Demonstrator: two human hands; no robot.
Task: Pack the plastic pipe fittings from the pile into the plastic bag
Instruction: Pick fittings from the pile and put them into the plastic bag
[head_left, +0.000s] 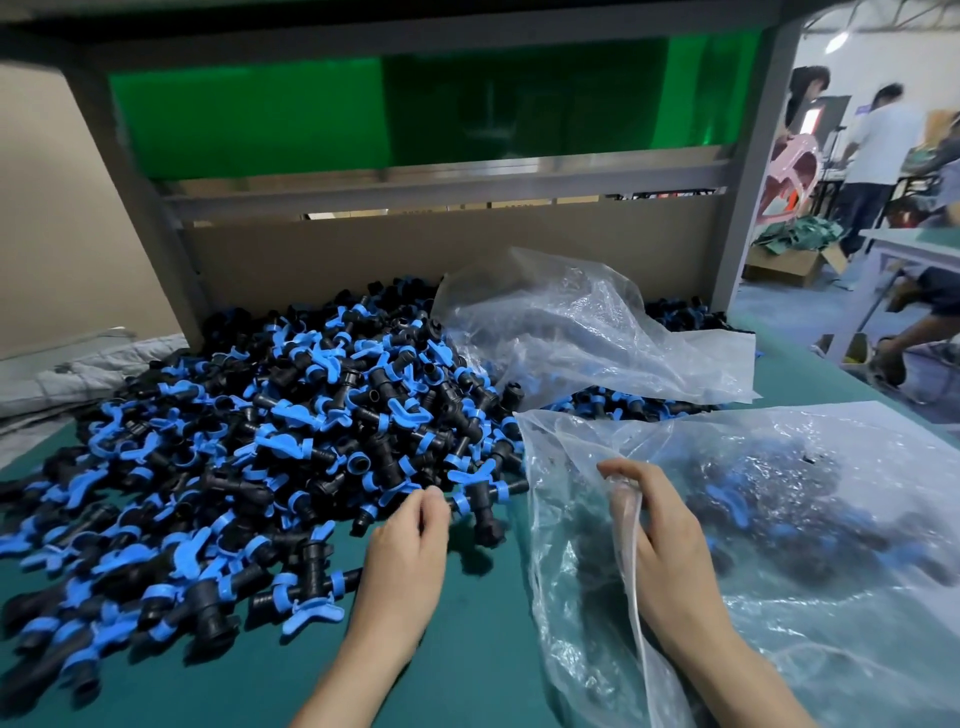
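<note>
Your forearms come in from the bottom edge over the green table mat. Your left hand sits at the near edge of the pile, fingers curled and the tips bunched against a black tee fitting with a blue ring. You cannot tell from this view whether they pinch it or only touch it. Your right hand clutches the rim of the plastic bag, with a fold of clear film gathered between thumb and fingers. The bag lies on the mat just right of the pile, its mouth facing left toward the heap. A dark mass of packed fittings with blue parts shows through the film.

The pile itself is made of black pipe fittings with blue wing handles and blue rings. It is heaped across the left and middle of the mat and reaches back to a cardboard back panel. A second clear bag, crumpled, rests on the rear right side of the pile.

Above the cardboard, a green translucent panel is set in a grey metal frame. Grey quilted cloth lies at the far left beside the heap. Beyond the bench on the right are blurred standing people, a pink plastic chair and an open cardboard box on the floor.
</note>
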